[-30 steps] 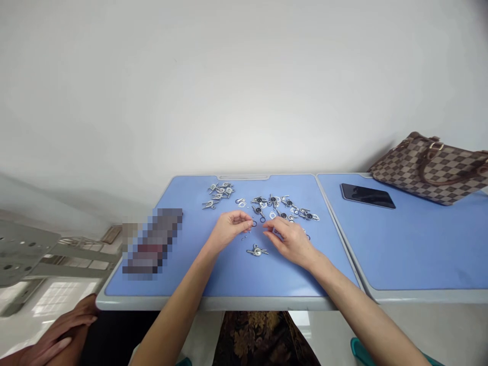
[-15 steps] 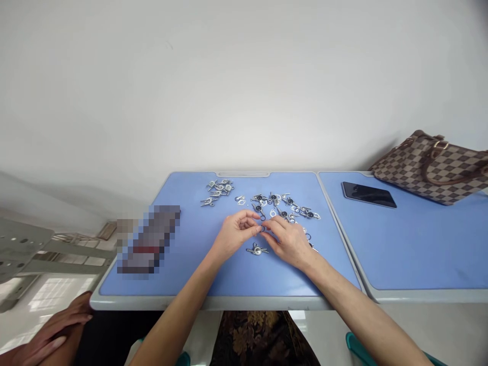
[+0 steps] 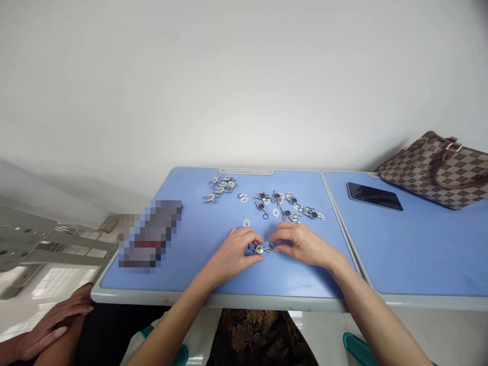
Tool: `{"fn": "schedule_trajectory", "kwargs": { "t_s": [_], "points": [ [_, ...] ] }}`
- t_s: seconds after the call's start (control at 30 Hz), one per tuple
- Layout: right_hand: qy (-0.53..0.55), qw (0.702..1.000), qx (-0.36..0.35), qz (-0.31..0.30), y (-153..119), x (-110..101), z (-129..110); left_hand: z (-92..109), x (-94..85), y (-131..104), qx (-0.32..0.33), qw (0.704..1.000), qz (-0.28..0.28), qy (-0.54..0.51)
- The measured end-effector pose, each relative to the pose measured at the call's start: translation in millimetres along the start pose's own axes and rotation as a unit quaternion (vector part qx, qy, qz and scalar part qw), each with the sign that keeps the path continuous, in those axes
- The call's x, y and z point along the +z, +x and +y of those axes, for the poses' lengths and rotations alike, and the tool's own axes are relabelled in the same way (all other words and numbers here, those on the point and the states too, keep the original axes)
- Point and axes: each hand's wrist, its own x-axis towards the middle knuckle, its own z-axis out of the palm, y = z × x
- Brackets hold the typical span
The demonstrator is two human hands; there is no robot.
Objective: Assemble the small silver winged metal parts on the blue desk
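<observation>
Metal part (image 3: 260, 249) on counter (image 3: 183, 239), toward front edge, near mid-width; left hand (image 3: 235, 253) astride it, cannot tell if gripping; right hand (image 3: 305, 244) pinching dark ring (image 3: 271, 245); part likely light, stiff, slippery: grasp by prongs (image 3: 267, 249); ring likely flexible.

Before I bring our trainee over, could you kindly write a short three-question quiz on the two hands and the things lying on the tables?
1. What does the right hand hold?
2. True or false: the black-screened phone lies inside the checkered bag.
3. Fill the gap: the ___ hand curls around a small metal part.

Key
1. A thin dark ring.
2. False; the black-screened phone lies on the table at the right, beside the checkered bag.
3. Left; the left hand is the one at the small metal part.
</observation>
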Motion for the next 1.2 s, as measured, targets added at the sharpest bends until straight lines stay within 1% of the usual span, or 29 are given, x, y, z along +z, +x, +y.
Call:
{"fn": "schedule_trajectory", "kwargs": {
  "t_s": [0.17, 0.3, 0.47, 0.63, 0.73, 0.87, 1.2],
  "points": [
    [-0.007, 1.000, -0.027, 0.007, 1, 6, 0, -3, 2.4, 2, 0.006, 1.000, 0.001, 0.015],
    [-0.040, 0.998, -0.047, 0.014, 2, 11, -3, -6, 3.0, 3, 0.013, 1.000, 0.006, 0.023],
    [-0.094, 0.994, -0.048, 0.022, 4, 15, -5, -4, 2.5, 3, 0.008, 1.000, 0.013, 0.020],
    [-0.112, 0.992, -0.043, 0.025, 4, 14, -4, -3, 1.9, 3, 0.009, 1.000, 0.012, 0.008],
    [-0.109, 0.993, -0.036, 0.018, 4, 13, -4, -3, 1.7, 3, 0.011, 1.000, 0.011, 0.008],
    [-0.092, 0.995, -0.045, 0.008, 4, 14, -6, -2, 1.2, 3, 0.005, 1.000, 0.014, 0.011],
    [-0.062, 0.997, -0.036, 0.013, 4, 16, -6, -4, 2.0, 4, 0.002, 1.000, 0.016, -0.006]
  ]
}}
